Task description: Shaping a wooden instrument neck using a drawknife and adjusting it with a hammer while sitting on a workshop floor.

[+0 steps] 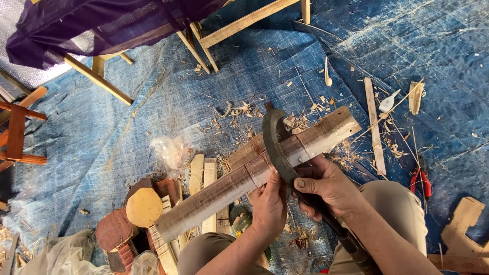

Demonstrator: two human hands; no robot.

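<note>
A long split bamboo slat (239, 181) lies diagonally across my lap, from lower left to upper right. My left hand (269, 206) grips it from below near its middle. My right hand (326, 186) is closed on the dark handle of a curved sickle-like knife (272, 145). The hooked blade rests across the slat just above my left hand. My thumb presses along the handle.
A blue tarp (153, 112) covers the ground, littered with wood shavings. Red-handled pliers (420, 182) lie at the right. Cut wood blocks and a round log end (143, 207) sit at lower left. Wooden frame legs (204, 46) and purple cloth (91, 25) stand at the top.
</note>
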